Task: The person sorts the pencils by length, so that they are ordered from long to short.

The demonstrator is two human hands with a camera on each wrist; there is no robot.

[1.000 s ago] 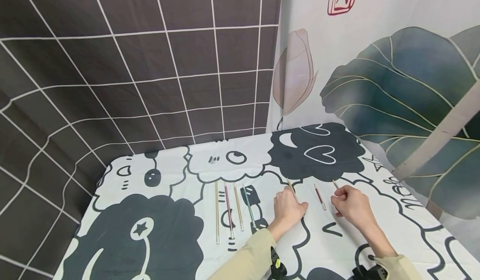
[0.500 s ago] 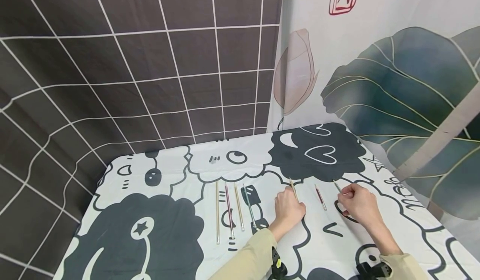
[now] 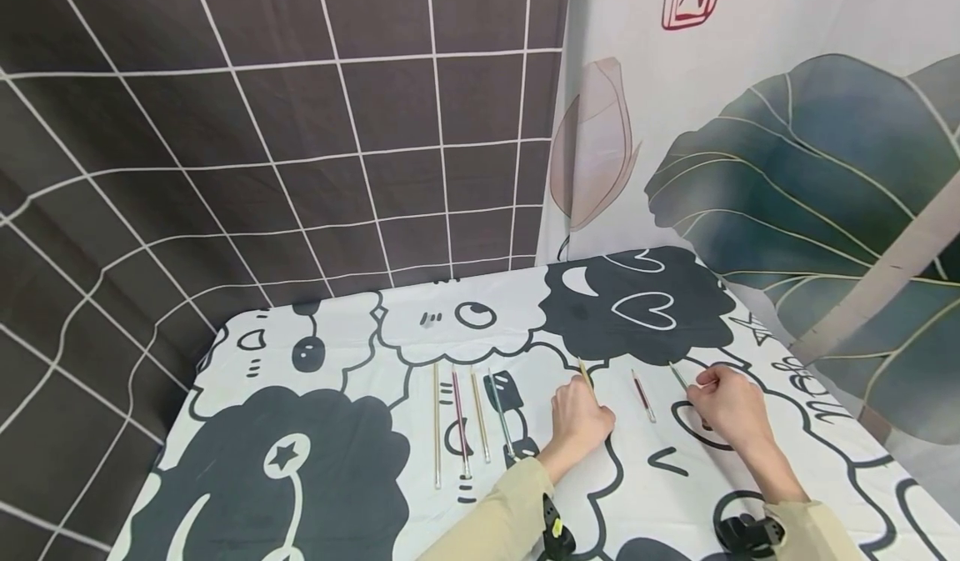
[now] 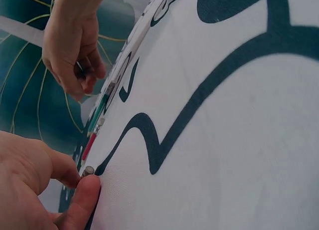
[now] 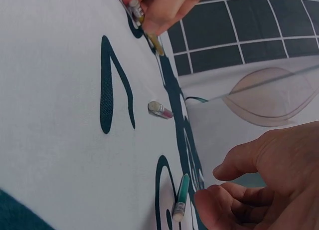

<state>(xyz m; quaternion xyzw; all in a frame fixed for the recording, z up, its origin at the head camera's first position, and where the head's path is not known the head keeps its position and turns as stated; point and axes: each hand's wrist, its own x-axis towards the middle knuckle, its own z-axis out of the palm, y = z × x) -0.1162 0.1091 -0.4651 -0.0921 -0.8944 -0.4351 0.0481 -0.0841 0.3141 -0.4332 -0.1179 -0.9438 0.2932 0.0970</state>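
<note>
My left hand [image 3: 579, 418] pinches a yellow pencil [image 3: 587, 374] near its eraser end, low at the cloth. In the left wrist view the thumb and forefinger meet at that pencil's blunt end [image 4: 88, 170]. To the right lies a red pencil [image 3: 642, 396], untouched, its eraser end toward me. A green pencil [image 5: 182, 197] rests on the cloth farther right, partly hidden by my right hand [image 3: 727, 407] in the head view. In the right wrist view that hand's loosely bent fingers [image 5: 214, 205] are beside the green pencil, with nothing between thumb and forefinger.
Left of my hands, a gold pencil [image 3: 437, 428], a pink one [image 3: 460, 423], another gold one [image 3: 480, 415] and a teal one [image 3: 501, 415] lie side by side. The black-and-white patterned cloth [image 3: 540, 511] covers the table. Hanging fabric [image 3: 300, 111] stands behind it.
My right hand has let go of the green pencil and moved a little to the right, so more of that pencil shows. The left hand has barely moved.
</note>
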